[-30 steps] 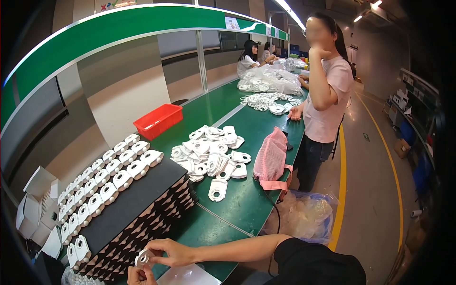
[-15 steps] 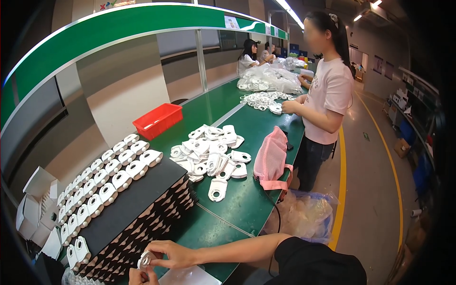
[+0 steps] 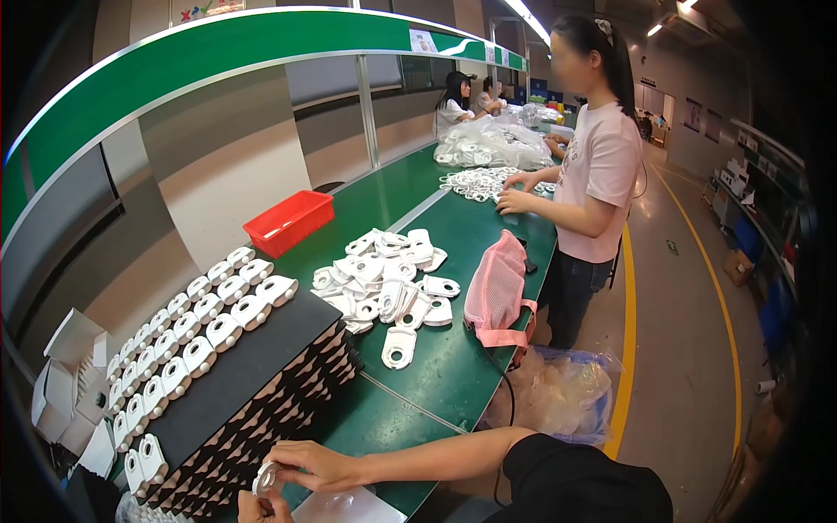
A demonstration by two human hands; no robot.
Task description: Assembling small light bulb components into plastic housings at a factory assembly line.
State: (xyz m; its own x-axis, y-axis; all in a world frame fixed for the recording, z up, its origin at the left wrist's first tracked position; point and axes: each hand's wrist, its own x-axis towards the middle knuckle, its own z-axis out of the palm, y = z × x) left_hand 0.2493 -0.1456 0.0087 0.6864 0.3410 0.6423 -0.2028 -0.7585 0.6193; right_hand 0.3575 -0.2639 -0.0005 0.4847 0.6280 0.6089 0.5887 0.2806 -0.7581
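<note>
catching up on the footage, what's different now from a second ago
The co-worker's hand that was raised to the face has come down, and both are now at the white rings. The white part has turned slightly more edge-on. Unchanged: the left hand and right hand hold that part; the red bin stays put.

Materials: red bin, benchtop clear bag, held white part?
Red bin: probably moulded plastic, satin; even colour, sloping walls.
Clear bag: likely thin plastic film, shiny; see-through wrinkles.
White part: looks like rigid plastic, smooth; plain white, though coated metal is possible.
</note>
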